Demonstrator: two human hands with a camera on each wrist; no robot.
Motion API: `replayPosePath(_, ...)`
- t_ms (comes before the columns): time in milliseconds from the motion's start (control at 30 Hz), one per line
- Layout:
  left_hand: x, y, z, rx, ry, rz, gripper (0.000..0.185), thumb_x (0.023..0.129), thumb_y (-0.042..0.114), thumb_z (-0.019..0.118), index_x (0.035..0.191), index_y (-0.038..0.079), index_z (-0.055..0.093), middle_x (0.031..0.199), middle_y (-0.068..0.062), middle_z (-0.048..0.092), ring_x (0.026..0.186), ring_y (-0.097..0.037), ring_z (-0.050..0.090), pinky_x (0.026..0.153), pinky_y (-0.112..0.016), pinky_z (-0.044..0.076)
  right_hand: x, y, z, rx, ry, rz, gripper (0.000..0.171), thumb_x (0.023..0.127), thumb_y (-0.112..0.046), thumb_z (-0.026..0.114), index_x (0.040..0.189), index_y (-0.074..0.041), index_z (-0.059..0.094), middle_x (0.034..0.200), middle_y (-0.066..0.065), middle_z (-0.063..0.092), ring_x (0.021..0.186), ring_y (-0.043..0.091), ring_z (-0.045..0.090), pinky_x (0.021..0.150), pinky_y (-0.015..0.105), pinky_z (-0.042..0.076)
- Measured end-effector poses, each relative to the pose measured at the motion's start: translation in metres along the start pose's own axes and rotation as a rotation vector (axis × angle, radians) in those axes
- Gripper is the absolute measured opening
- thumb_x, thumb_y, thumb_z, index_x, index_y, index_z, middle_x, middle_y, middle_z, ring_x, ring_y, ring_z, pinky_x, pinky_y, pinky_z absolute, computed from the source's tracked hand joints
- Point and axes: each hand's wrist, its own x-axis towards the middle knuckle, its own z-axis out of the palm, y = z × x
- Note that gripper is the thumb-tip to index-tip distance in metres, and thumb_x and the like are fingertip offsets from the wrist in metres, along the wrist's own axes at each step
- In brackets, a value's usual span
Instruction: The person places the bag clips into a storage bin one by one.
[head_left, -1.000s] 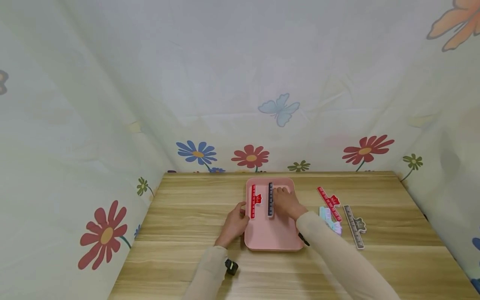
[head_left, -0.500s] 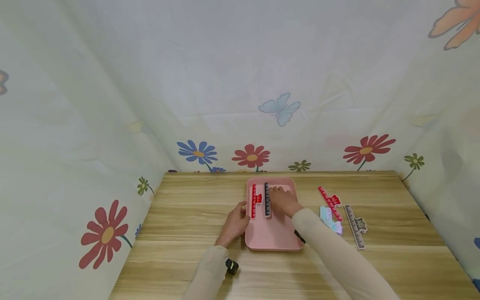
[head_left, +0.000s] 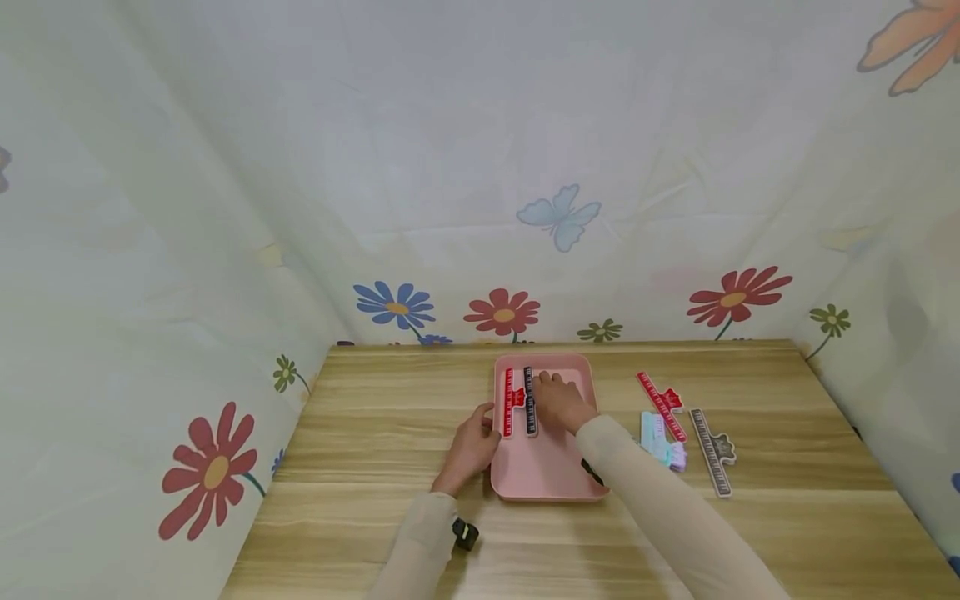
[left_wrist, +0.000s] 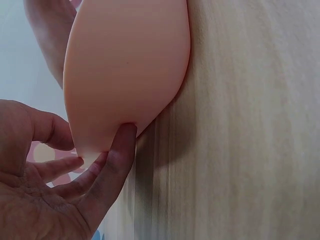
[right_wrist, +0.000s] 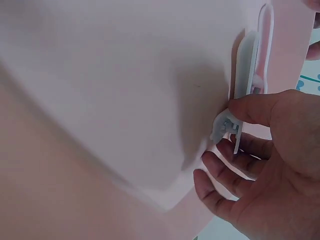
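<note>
In the head view a pink tray (head_left: 547, 475) lies on the table, holding two long clips printed with piano keys. The red clip (head_left: 508, 404) stands along the left side. Just right of it, and parallel, is the black clip (head_left: 529, 408). My right hand (head_left: 561, 403) pinches that black clip; in the right wrist view the thumb and fingers meet at its pale spring part (right_wrist: 227, 126). My left hand (head_left: 471, 448) holds the tray's left edge. In the left wrist view its fingers lie at the rim and on the outer wall (left_wrist: 125, 65).
Right of the tray lie another red clip (head_left: 662, 407), a grey clip (head_left: 711, 452) and pastel clips (head_left: 654, 437) in a loose group. The wooden table (head_left: 397, 392) ends at a flower-printed curtain (head_left: 480, 167) behind.
My right hand has slid the black clip left across the tray, close up to the red clip. My left hand has stayed at the tray's edge.
</note>
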Motion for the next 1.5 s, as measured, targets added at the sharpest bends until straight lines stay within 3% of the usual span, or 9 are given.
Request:
replayPosePath(200,-0.001,0.001,0.0,-0.004,-0.015,-0.022,0.053,0.09,0.008,0.056,0.142,0.004,0.046,0.111,-0.017,0.065,0.09,-0.022,0.063,0.077,-0.039,0.054,-0.001,0.001,0.001,-0.016,0.022,-0.018,0.037,0.104,-0.015,0.041,0.136,0.001,0.048,0.122,0.016,0.054,0.107,0.027,0.053,0.09,0.045,0.053)
replayPosePath(567,-0.001,0.001,0.0,-0.004,-0.019,-0.033,0.052,0.091,0.009,0.056,0.143,0.007,0.046,0.111,-0.016,0.066,0.089,-0.021,0.062,0.077,-0.038,0.054,-0.009,0.005,-0.011,0.005,-0.002,-0.012,0.055,0.098,-0.018,0.055,0.148,-0.003,0.038,0.142,0.017,0.049,0.127,0.033,0.05,0.102,0.051,0.046)
replayPosePath(733,-0.002,0.001,-0.001,-0.006,-0.016,-0.041,0.052,0.092,0.01,0.056,0.142,0.006,0.046,0.112,-0.017,0.066,0.09,-0.023,0.063,0.079,-0.04,0.054,-0.011,0.008,-0.014,-0.005,0.053,-0.019,0.063,0.094,-0.025,0.064,0.147,-0.003,0.04,0.143,0.017,0.049,0.13,0.035,0.048,0.105,0.055,0.043)
replayPosePath(1100,-0.001,0.002,0.0,-0.021,-0.018,-0.021,0.053,0.091,0.01,0.057,0.142,0.005,0.046,0.112,-0.018,0.066,0.09,-0.023,0.063,0.077,-0.039,0.054,-0.03,0.009,-0.039,-0.044,0.098,-0.056,0.062,0.093,-0.026,0.064,0.147,-0.003,0.042,0.147,0.016,0.047,0.135,0.037,0.045,0.113,0.055,0.034)
replayPosePath(1500,-0.001,-0.002,0.001,-0.045,-0.006,0.01,0.052,0.091,0.008,0.057,0.141,0.005,0.047,0.109,-0.017,0.067,0.086,-0.021,0.063,0.072,-0.034,0.054,-0.054,0.026,-0.043,-0.04,0.228,-0.101,0.06,0.093,-0.029,0.066,0.143,-0.004,0.046,0.144,0.015,0.049,0.136,0.035,0.044,0.104,0.057,0.043)
